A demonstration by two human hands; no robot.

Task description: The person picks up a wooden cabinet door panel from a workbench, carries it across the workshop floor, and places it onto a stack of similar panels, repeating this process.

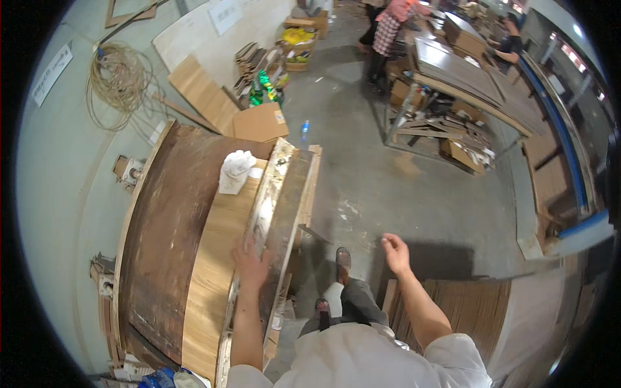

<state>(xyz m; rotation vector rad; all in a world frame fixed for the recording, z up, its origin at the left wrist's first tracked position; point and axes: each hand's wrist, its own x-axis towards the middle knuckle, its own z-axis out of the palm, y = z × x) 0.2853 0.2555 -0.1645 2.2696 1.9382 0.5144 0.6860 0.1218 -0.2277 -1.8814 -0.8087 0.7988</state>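
Observation:
My left hand (252,260) hovers over or touches the right edge of a bench, beside a pale wood-grain board (210,258) and a worn metal rail (264,213). Motion blurs it, but its fingers look spread and nothing shows in them. Out to the right, my right hand (396,254) hangs in the air above the floor, fingers loosely bent and holding nothing. A crumpled white glove or cloth (237,169) lies on the far end of the board. Under the board spreads the dark brown bench top (168,226).
Stacked brown panels (453,313) stand close on my right. Ahead, a metal-framed table (453,68) carries dark panels, with people beside it. A cardboard box (261,123), leaning boards and a plastic bottle (305,130) are past the bench. Coiled cable (118,84) hangs on the wall.

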